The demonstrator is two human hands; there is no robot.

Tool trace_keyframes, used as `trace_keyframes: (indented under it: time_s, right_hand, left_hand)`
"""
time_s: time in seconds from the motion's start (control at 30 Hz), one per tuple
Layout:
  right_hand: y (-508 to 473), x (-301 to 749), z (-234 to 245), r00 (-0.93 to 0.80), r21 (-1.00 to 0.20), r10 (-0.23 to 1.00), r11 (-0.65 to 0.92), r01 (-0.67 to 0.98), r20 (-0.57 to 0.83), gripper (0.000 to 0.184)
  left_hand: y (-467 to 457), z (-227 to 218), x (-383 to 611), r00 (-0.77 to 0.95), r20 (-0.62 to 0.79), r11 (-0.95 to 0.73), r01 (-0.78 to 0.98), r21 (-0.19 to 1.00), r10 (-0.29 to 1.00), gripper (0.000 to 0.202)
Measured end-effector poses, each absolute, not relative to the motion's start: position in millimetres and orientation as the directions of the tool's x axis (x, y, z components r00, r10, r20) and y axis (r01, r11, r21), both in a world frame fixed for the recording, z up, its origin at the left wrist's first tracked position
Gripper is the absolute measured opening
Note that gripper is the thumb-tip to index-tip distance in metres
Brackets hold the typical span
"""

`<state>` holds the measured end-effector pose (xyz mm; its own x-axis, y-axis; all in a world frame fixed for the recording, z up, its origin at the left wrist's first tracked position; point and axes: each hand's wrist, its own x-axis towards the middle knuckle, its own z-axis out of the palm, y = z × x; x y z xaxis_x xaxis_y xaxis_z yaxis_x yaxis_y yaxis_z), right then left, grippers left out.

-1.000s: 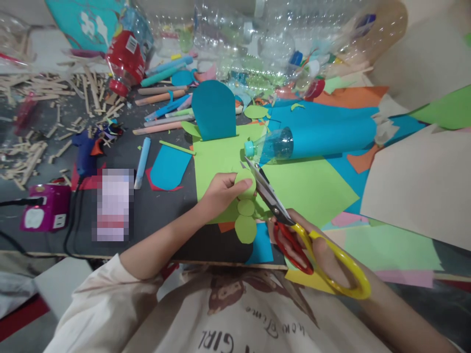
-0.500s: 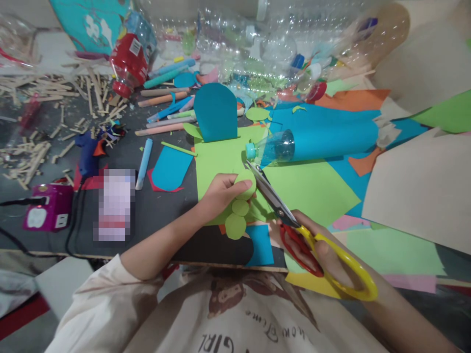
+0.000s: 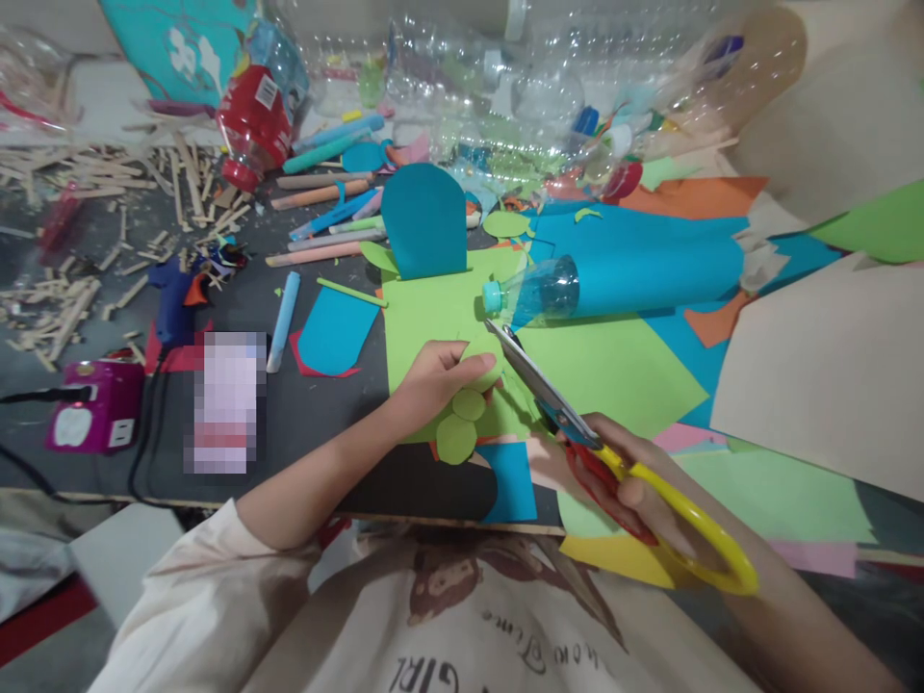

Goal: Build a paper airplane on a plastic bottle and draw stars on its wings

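Between the thumb and fingers of my left hand is a green paper cutout of joined round shapes, its lower lobes hanging toward me. My right hand grips a pair of scissors by red and yellow handles. Their blades point up and left, with the tips just beyond the cutout's upper right edge. Under both lies a large sheet of green paper. A clear bottle with a teal cap, wrapped in blue paper, rests on its side past the scissor tips.
Left of my hands lie a blue rounded paper piece, a blurred pale phone-like rectangle, a glue gun and a purple power socket box. Wooden sticks, rolled paper tubes and clear plastic bottles fill the back.
The scissors have tilted and shifted slightly right and down, their blades closer together in view. The cutout has turned a little in my left hand, its lower lobes moving slightly left and up.
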<state>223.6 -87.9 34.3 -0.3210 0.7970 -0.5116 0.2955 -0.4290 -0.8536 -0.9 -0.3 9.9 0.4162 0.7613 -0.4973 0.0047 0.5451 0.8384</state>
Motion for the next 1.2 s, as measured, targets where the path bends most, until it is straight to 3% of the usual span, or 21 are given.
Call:
trace_keyframes:
  time_s: [0.13, 0.23, 0.43, 0.57, 0.67, 0.77, 0.9, 0.97, 1.03, 1.1, 1.2]
  right_hand:
    - [-84, 240, 37, -0.249, -0.788, 0.821, -0.337, 0.515, -0.514, 0.049]
    - [-83, 258, 39, -0.07, -0.612, 0.86, -0.3, 0.732, -0.505, 0.03]
    - [-84, 295, 33, 0.175, -0.417, 0.922, -0.317, 0.852, -0.344, 0.028]
    - [-75, 314, 26, 0.241, -0.307, 0.908, -0.351, 0.885, -0.342, 0.029]
    - [-63, 337, 16, 0.221, -0.244, 0.953, -0.269, 0.932, -0.205, 0.03]
    - [-53, 367, 3, 0.128, -0.173, 0.978, -0.156, 0.973, -0.163, 0.033]
    - [-47, 371, 5, -0.099, 0.092, 0.994, 0.095, 0.991, 0.039, 0.036]
    - [-45, 344, 13, -0.189, 0.062, 0.961, 0.18, 0.982, 0.202, 0.039]
    - [-40, 302, 18, -0.193, -0.149, 0.94, 0.241, 0.959, 0.28, 0.031]
    - [-33, 259, 16, -0.233, -0.396, 0.941, 0.318, 0.862, 0.247, 0.02]
    - [-21, 213, 3, -0.261, -0.558, 0.931, 0.362, 0.746, 0.256, 0.023]
  left_hand:
    - [0, 6, 0, 0.296, -0.449, 0.473, -0.011, 0.881, 0.843, 0.038]
    - [1, 1, -1, 0.167, -0.404, 0.417, -0.045, 0.908, 0.899, 0.035]
    - [5, -4, -4, 0.038, -0.323, 0.326, -0.091, 0.941, 0.945, 0.028]
    - [6, -2, -4, 0.058, -0.291, 0.296, -0.106, 0.949, 0.955, 0.024]
    - [6, -1, -4, 0.08, -0.298, 0.306, -0.107, 0.946, 0.951, 0.023]
    - [7, -1, -4, 0.06, -0.295, 0.3, -0.102, 0.948, 0.953, 0.028]
    - [9, -2, -5, 0.042, -0.29, 0.293, -0.166, 0.942, 0.956, 0.035]
    - [10, -1, -6, 0.005, -0.275, 0.27, -0.203, 0.941, 0.961, 0.038]
    - [12, 1, -7, -0.054, -0.254, 0.236, -0.225, 0.945, 0.966, 0.04]
    - [13, 1, -9, -0.114, -0.244, 0.213, -0.235, 0.948, 0.963, 0.042]
    - [14, 1, -10, -0.17, -0.249, 0.201, -0.257, 0.945, 0.954, 0.043]
